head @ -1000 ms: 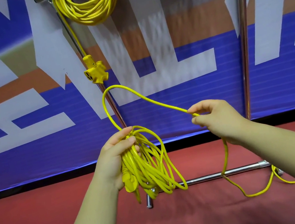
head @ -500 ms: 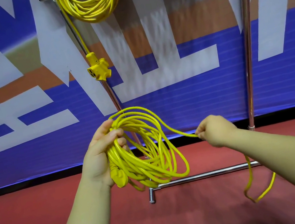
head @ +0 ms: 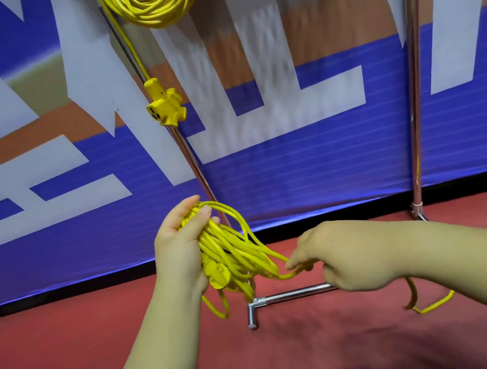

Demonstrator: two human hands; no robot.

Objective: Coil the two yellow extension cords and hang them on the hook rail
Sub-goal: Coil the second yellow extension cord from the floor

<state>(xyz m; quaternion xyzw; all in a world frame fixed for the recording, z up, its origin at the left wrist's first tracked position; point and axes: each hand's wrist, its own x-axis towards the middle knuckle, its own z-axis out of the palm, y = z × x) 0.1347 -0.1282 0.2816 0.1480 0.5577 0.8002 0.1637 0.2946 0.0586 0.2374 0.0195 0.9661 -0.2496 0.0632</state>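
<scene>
Head view: hung cord (head: 151,2) noted above; second coil (head: 231,251) is clamped by the left hand (head: 182,250), its run pinched by the right hand (head: 349,256); floor slack (head: 433,307) should be looped next.

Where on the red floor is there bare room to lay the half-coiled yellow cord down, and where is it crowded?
Bare red floor lies left of the left hand gripping the yellow cord bundle, and between both forearms. Crowded: the chrome foot bar under the right hand and the loose yellow cord tail beside it.
</scene>
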